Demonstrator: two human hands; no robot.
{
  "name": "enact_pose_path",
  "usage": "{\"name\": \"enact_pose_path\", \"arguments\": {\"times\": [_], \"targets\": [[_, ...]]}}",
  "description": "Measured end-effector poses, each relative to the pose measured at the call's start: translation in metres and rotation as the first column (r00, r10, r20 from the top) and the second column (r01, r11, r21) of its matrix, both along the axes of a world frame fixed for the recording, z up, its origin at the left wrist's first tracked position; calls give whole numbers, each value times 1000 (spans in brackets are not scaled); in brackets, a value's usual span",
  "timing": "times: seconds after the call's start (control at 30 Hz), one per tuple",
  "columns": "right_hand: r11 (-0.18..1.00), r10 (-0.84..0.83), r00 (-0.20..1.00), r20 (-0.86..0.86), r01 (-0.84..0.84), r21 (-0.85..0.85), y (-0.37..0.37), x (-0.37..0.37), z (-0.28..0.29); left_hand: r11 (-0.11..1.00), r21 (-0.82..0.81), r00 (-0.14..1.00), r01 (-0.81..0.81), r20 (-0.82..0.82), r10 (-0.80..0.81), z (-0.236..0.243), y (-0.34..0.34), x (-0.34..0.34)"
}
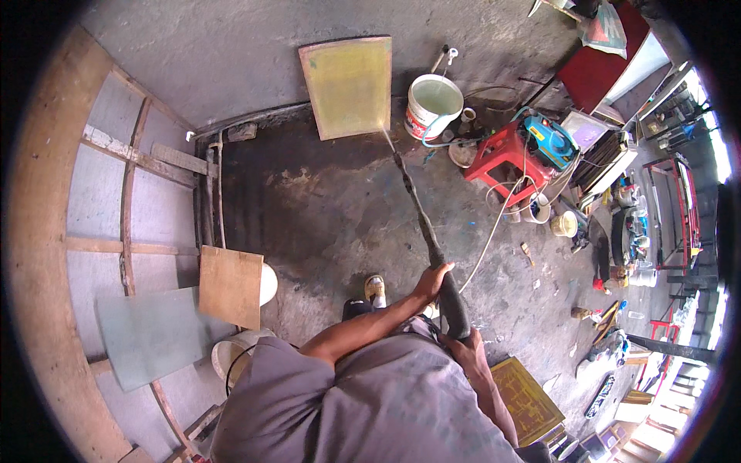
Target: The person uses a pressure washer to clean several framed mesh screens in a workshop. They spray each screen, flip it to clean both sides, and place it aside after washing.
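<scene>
Both of my hands grip a long dark pressure washer lance [421,216]. My left hand [434,284] is wrapped round its middle, and my right hand [463,347] closes on the thick rear end near my waist. The lance points away from me. Its thin, pale tip appears at the lower right corner of a yellow mesh screen in a wooden frame [347,86], which leans upright against the grey wall. Whether water leaves the tip is hard to make out. A pale hose [491,245] runs from near my hands toward a blue pressure washer [548,140].
The blue machine rests on a red plastic stool [498,158]. A white bucket of water [434,104] stands by the wall tap [452,54]. Boards and a glass sheet [154,336] lean at the left. Another framed screen [526,397] lies behind my right arm. Clutter fills the right side.
</scene>
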State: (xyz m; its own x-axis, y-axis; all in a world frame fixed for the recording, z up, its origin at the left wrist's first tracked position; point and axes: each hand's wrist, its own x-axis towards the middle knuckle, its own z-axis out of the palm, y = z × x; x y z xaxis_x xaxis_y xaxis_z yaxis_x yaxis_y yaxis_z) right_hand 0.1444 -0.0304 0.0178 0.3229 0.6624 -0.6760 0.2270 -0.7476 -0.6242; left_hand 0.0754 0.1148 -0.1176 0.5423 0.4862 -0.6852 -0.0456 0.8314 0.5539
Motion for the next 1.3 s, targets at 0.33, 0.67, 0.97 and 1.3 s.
{"name": "enact_pose_path", "arguments": {"times": [0.33,0.67,0.97,1.3], "targets": [[987,11,1000,14,-13,157,-3,-7,12,972,193,982,-133,156,104,36,1,-4],[994,41,997,-73,-33,105,-14,6,-8,974,166,987,-151,73,140,1,-7,-2],[994,44,996,-82,-35,104,0,-2,9,993,89,996,-71,55,67,11,4,-8],[989,56,998,-10,-55,141,-7,-5,9,942,255,968,-217,177,176,29,-6,-10]]}}
